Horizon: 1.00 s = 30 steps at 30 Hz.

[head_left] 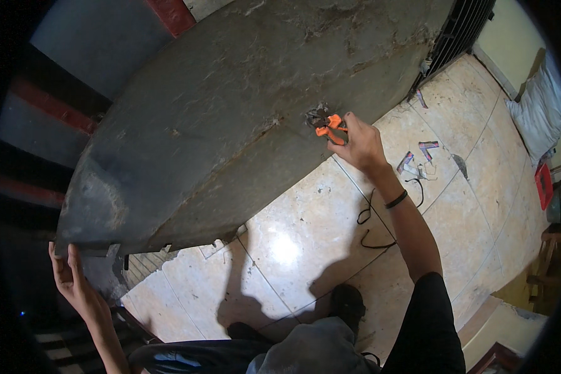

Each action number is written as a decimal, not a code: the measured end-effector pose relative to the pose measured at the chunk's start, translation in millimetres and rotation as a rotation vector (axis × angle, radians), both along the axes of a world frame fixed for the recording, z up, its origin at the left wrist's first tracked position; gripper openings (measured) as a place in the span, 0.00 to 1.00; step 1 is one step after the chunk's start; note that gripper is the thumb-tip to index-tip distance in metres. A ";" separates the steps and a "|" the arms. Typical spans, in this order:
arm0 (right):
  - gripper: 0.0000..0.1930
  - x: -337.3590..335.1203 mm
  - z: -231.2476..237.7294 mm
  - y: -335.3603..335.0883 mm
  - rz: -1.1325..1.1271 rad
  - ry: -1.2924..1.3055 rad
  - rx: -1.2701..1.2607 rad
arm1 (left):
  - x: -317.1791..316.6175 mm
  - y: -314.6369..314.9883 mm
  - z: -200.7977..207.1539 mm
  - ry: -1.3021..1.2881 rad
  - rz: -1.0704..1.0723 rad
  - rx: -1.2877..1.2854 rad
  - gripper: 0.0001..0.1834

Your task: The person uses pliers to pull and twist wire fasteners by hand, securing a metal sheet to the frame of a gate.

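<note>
In front of me a large, scuffed dark-grey curved panel (187, 118) stretches from near left to far right, its surface rough with frayed patches. My right hand (359, 146) is closed on orange-handled pliers (330, 126). The metal jaws meet a small torn, ragged spot on the panel; whether they grip anything there is too small to tell. At the panel's near-left corner, my left hand (80, 290) holds the edge between its fingers. Part of that grip is hidden by the panel.
Tiled floor (274, 218) lies under the panel, with black cords (378, 244) and colourful wrapper scraps (427, 149) on it. A black grille (464, 31) stands at the far right. Beyond are a pale sack (542, 112) and a red object (543, 186). My shoes (347, 302) are close by.
</note>
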State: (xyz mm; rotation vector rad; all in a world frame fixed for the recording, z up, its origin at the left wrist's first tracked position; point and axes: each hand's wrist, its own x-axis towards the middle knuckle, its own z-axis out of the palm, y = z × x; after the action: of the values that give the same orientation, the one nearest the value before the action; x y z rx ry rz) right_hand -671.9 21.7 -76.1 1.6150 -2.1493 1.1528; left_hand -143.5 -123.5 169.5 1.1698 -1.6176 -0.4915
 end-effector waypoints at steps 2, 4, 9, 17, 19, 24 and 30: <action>0.26 0.1 -6.3 -1.7 -0.013 0.027 -0.030 | 2.0 -0.1 0.0 -0.045 0.010 0.005 0.31; 0.26 1.0 -9.2 -2.2 -0.027 0.049 -0.062 | 4.3 -1.1 -0.9 -0.059 0.011 -0.009 0.31; 0.26 3.3 -14.4 -5.5 -0.111 0.172 -0.165 | 0.0 0.7 2.3 -0.028 -0.021 -0.002 0.31; 0.24 18.9 -3.8 -2.5 -0.208 0.095 -0.154 | -7.8 1.5 4.2 -0.038 -0.140 0.005 0.28; 0.24 35.7 5.1 6.2 -0.217 0.030 -0.121 | -18.2 7.8 7.9 -0.056 -0.115 0.015 0.29; 0.18 98.4 -23.2 50.3 -0.129 -0.674 0.079 | -15.2 9.1 4.2 -0.084 -0.112 -0.014 0.28; 0.12 204.9 -56.7 166.5 -0.005 -1.758 0.051 | -0.5 -1.3 9.4 -0.256 -0.115 -0.164 0.23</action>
State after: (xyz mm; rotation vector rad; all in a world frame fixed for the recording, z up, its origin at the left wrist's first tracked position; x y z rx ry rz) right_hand -467.0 188.2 -132.7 0.2396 -2.7191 3.1922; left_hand -144.0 -124.8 179.0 1.0527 -1.9156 -0.2829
